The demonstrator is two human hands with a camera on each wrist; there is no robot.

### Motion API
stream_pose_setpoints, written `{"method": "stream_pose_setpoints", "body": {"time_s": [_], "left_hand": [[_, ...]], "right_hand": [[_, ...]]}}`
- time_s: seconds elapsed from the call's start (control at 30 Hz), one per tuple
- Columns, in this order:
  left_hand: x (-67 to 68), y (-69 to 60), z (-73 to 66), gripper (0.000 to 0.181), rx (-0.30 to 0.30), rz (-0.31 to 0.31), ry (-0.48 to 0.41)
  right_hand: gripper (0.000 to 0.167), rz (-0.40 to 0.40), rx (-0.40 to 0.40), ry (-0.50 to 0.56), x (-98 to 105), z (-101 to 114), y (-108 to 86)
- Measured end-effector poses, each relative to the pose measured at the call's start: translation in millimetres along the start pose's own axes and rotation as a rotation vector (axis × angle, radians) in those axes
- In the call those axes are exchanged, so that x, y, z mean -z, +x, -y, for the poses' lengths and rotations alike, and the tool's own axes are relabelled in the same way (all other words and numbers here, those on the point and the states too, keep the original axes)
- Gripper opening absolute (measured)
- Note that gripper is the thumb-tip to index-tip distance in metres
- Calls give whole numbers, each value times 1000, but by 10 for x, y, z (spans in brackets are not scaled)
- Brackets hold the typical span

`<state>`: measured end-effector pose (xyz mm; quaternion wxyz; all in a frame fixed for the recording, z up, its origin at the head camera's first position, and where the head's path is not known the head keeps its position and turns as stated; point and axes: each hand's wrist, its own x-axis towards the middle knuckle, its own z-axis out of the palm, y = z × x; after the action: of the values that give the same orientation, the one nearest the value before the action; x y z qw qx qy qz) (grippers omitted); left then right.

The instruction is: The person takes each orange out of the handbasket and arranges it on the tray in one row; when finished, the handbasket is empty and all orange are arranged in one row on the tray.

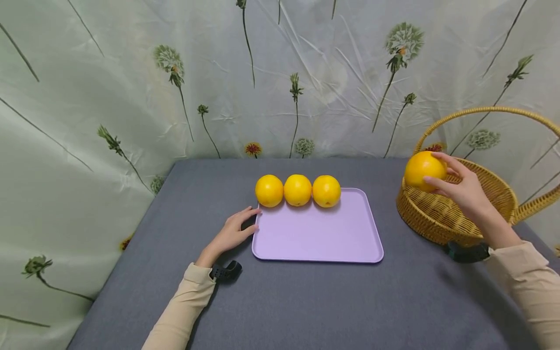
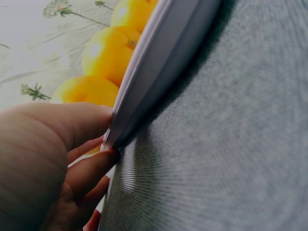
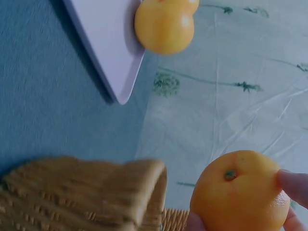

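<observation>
Three oranges [image 1: 298,190] sit in a row along the back of a lilac tray [image 1: 315,238]. My left hand [image 1: 232,234] rests at the tray's left edge, thumb and fingers touching the rim and spread apart. In the left wrist view, the tray's side [image 2: 159,62] runs up from the fingertips. At the right, my right hand [image 1: 465,187] holds another orange [image 1: 424,170] between thumb and fingers, above the left part of a wicker basket [image 1: 415,214]. The right wrist view shows the stem end of this held orange [image 3: 238,192].
The basket's tall arched handle [image 1: 490,110] rises over its right side. Grey cloth [image 1: 306,306] covers the table. Behind hangs a pale curtain [image 1: 271,116] with dandelion prints. Each wrist wears a black band [image 1: 225,271].
</observation>
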<state>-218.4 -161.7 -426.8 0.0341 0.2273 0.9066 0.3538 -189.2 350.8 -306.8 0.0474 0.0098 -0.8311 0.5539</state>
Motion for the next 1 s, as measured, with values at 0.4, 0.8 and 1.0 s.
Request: {"method": "stream_pose_setpoints", "body": {"time_s": [0.4,0.8,1.0], "left_hand": [[-9,19,17,49,4,3,13],[-5,6,20,50,5,3,16],[-5,-3,9,50,5,1,20]], "right_hand": [[59,85,122,130,-279,-20,-79],[59,115,125,-73,-573,-54,-75],[59,152,92,-60,-739,-101,-38]]}}
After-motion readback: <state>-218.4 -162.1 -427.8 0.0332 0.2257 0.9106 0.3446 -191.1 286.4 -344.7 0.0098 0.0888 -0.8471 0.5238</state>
